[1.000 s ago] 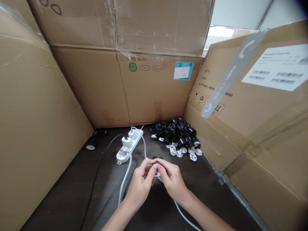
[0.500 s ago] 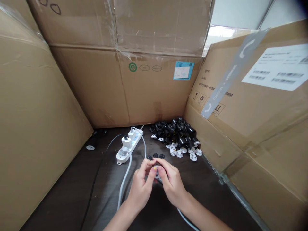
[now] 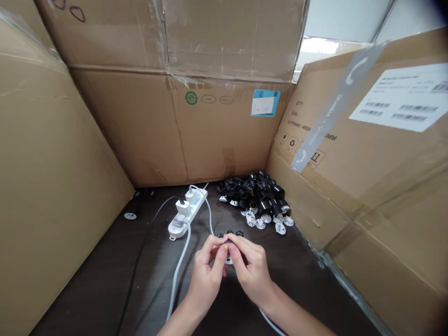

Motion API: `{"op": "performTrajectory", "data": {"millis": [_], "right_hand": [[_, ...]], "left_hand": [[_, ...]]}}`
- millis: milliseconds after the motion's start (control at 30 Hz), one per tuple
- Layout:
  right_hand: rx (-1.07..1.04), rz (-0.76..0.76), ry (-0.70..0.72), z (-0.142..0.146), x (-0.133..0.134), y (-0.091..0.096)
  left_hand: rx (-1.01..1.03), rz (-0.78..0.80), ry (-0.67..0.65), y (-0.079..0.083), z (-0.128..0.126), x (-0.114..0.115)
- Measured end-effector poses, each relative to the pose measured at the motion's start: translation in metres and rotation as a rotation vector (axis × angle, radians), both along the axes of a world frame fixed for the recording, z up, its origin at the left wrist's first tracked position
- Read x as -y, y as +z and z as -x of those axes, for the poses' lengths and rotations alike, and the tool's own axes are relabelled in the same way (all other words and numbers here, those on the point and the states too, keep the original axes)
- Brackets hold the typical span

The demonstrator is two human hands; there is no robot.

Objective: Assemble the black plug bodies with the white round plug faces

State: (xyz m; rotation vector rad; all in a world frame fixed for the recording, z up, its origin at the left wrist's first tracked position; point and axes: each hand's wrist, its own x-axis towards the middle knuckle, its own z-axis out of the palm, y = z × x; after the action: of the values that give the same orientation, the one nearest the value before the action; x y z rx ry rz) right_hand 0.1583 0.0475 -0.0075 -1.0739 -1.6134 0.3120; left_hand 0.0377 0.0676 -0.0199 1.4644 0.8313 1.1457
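Note:
My left hand (image 3: 209,270) and my right hand (image 3: 253,268) meet at the fingertips around a round white plastic part (image 3: 228,261) with dark slots. Both thumbs press on its face, and a small yellow spot (image 3: 226,247) shows at the thumb tips. Fingers cover most of the part. Three small black hexagonal pieces (image 3: 230,232) show in a row just beyond my fingertips; whether they join the held part is hidden. A pale cable (image 3: 269,321) emerges below my right wrist.
A white power strip (image 3: 189,214) with plugged-in adapters lies left of my hands, trailing cables. Black cylinders with white discs form a pile (image 3: 261,198) at the back right. One white disc (image 3: 130,216) lies far left. Cardboard boxes (image 3: 224,135) wall in the dark table (image 3: 105,275).
Both hands have shifted slightly down and to the right, still closed around the white part. The three black pieces have shifted the same way, while the pile and power strip stay put.

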Motion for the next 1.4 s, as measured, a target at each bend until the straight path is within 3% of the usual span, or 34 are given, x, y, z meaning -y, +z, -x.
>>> {"op": "performTrajectory", "data": {"millis": [367,633,733,867,1000,1200,1400], "right_hand": [[0.019,0.054,0.040,-0.005,-0.001,0.002],[-0.036,0.083,0.079,-0.005,-0.002,0.002],[-0.116,0.127,0.093,-0.003,-0.002,0.004],[-0.312,0.281,0.212,-0.001,-0.006,0.006],[-0.378,0.326,0.248,-0.002,-0.007,0.007],[-0.284,0.264,0.190,-0.003,-0.005,0.007],[-0.233,0.238,0.162,-0.005,-0.008,0.004]], "left_hand": [[0.016,-0.070,-0.100,0.006,0.007,-0.004],[0.004,-0.048,-0.067,0.005,0.006,-0.003],[0.014,-0.006,-0.051,0.005,0.004,-0.004],[0.009,0.019,-0.044,0.003,0.004,-0.006],[-0.014,-0.037,-0.070,0.003,0.006,-0.006],[-0.118,-0.124,-0.032,0.007,0.008,-0.006],[-0.366,-0.407,0.077,0.004,0.010,-0.009]]}}
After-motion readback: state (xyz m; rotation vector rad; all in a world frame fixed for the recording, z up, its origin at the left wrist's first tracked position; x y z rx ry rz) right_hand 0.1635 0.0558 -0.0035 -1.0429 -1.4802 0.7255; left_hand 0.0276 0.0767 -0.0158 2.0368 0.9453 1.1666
